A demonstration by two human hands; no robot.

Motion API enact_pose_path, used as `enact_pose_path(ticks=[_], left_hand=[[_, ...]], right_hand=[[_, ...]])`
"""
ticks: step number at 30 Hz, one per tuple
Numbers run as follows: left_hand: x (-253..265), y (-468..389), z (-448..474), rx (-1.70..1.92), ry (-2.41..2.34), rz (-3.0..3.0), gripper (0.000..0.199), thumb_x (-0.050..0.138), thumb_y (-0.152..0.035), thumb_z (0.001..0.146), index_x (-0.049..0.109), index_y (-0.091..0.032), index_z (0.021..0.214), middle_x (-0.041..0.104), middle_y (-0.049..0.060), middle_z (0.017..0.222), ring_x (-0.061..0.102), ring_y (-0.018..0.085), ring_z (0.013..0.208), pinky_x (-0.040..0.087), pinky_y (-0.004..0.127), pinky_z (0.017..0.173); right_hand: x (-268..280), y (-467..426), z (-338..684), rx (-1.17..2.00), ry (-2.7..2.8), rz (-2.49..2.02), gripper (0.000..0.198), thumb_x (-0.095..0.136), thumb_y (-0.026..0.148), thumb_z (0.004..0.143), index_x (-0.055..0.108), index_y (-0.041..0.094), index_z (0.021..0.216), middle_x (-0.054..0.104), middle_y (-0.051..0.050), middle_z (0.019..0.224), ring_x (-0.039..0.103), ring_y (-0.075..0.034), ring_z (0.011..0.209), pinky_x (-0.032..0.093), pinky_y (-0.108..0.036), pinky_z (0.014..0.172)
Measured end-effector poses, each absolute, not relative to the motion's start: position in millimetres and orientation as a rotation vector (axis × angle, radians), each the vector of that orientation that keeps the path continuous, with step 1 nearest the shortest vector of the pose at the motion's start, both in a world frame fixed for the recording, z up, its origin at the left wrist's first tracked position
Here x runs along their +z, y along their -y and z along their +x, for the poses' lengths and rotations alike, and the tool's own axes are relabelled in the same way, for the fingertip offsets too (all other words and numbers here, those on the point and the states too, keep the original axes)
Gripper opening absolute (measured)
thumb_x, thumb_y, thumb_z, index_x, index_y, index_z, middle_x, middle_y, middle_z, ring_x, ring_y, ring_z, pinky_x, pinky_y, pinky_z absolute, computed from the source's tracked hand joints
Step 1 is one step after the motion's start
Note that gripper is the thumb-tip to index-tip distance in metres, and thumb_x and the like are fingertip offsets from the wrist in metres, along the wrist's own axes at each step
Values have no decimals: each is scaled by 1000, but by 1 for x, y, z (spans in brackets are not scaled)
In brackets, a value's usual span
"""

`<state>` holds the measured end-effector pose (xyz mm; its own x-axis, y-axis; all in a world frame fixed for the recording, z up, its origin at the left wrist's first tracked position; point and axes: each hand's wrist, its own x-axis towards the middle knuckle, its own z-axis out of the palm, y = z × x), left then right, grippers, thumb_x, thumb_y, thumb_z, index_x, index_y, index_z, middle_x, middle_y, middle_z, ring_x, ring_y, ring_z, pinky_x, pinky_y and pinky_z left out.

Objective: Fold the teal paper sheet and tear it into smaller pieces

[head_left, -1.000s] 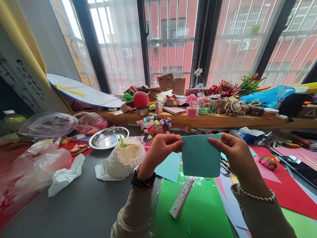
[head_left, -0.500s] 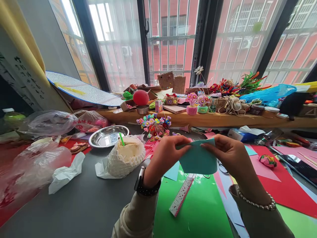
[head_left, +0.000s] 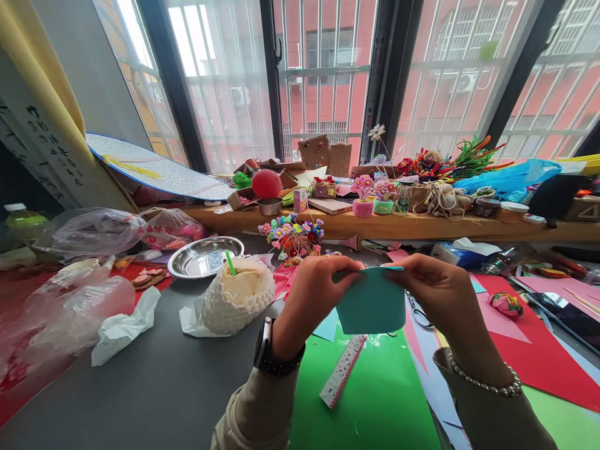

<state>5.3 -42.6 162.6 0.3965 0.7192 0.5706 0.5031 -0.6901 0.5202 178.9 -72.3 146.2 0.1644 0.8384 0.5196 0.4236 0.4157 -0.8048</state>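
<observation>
Both hands are raised above the near middle of the surface [head_left: 154, 387], pinching one teal paper sheet [head_left: 372, 306] along its top edge. The left hand [head_left: 315, 294] grips the sheet's upper left corner between thumb and fingers, and the right hand [head_left: 434, 287] grips the upper right corner the same way, so the sheet hangs down between them, clear of the surface. Under it lies a green sheet [head_left: 375, 406] at the near edge, with a patterned ruler [head_left: 343, 371] lying slantwise on it just below the held paper. Scissors [head_left: 419, 312] lie just beside the right hand, partly hidden by it. Left of the left hand, toward the middle of the surface, stands a coconut in a white foam net [head_left: 238, 299] with a green straw, and behind it a steel dish [head_left: 205, 257].
</observation>
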Motion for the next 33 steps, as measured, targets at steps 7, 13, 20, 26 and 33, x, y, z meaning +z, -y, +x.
enact_pose_path(ticks=[7,13,20,26,33], left_hand=[[164,46,7,1185,-1036,2494,12,54,-19,74,65,-21,78,66,0,79,58,13,72,41,22,66],[164,49,7,1187,-1097,2557,11,54,-19,74,65,-20,77,66,0,77,57,13,70,40,22,64],[163,52,9,1142,-1099,2591,12,52,-21,76,64,-22,79,65,-1,78,57,13,71,40,22,66],[162,53,10,1134,-1073,2593,11,53,-20,75,64,-22,77,65,0,78,58,14,71,40,23,66],[164,52,9,1204,-1017,2456,9,55,-22,73,64,-20,75,65,-1,73,56,11,65,40,21,61]], right_hand=[[146,73,175,384,1531,-1177,13,60,30,67,66,20,68,66,-2,63,60,-16,58,47,-24,50],[150,77,176,259,1566,-1188,12,62,31,65,64,21,71,66,-1,68,62,-17,64,50,-27,60],[150,81,177,108,1618,-1235,6,60,27,68,65,23,67,66,0,64,61,-17,63,48,-25,55],[152,82,174,139,1631,-1211,10,60,31,68,64,23,65,66,0,64,60,-17,61,49,-26,56],[152,78,176,336,1514,-1211,17,61,36,66,65,22,73,67,-2,71,61,-17,63,47,-24,51]])
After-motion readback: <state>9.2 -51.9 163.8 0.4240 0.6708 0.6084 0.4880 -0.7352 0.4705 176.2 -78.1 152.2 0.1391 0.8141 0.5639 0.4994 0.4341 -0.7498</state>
